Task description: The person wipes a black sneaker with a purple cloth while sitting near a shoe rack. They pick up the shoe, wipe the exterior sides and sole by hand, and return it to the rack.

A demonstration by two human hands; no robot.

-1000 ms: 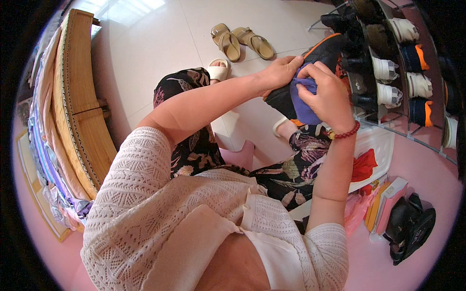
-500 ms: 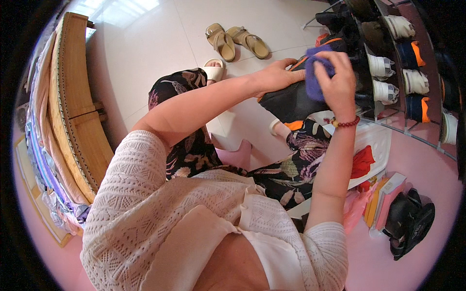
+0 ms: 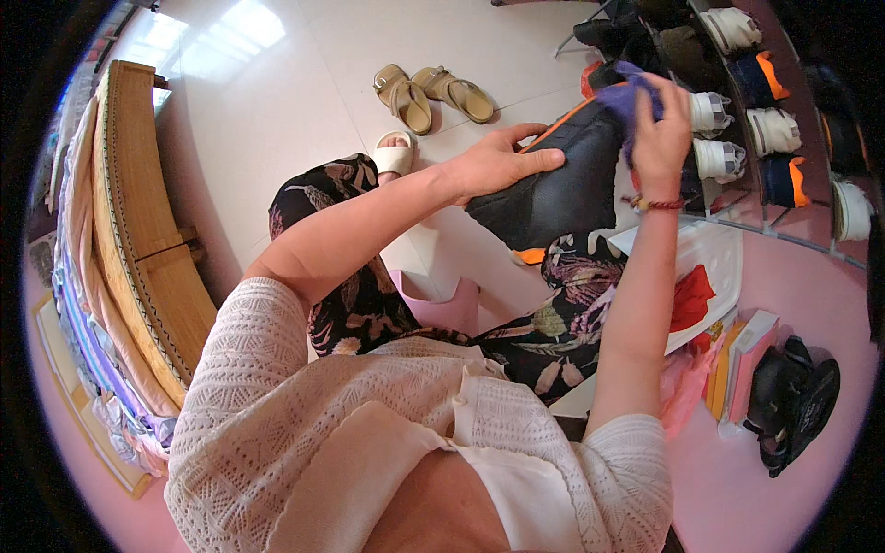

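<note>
A dark, broad item with orange trim (image 3: 562, 189) is held up over my lap; I cannot make out exactly what kind it is. My left hand (image 3: 507, 164) grips its left side, thumb lying on the dark face and fingers behind. At the item's upper right edge, my right hand (image 3: 662, 138) is closed around a purple cloth (image 3: 634, 97), which is bunched against that edge. A beaded bracelet circles my right wrist. Part of the item's far side is hidden behind the cloth and my right hand.
Shoes (image 3: 717, 158) fill a rack (image 3: 770, 217) at the right. Tan sandals (image 3: 406, 103) lie on the floor ahead. A pink stool (image 3: 438, 309) is between my legs. A white bin (image 3: 724, 253) with red cloth and a black bag (image 3: 793, 405) are at right; a wooden bed frame (image 3: 138, 203) stands left.
My right hand with the cloth has moved from the item's face to its upper right edge. The item has turned, showing more of its dark face, and my left hand's grip has shifted left.
</note>
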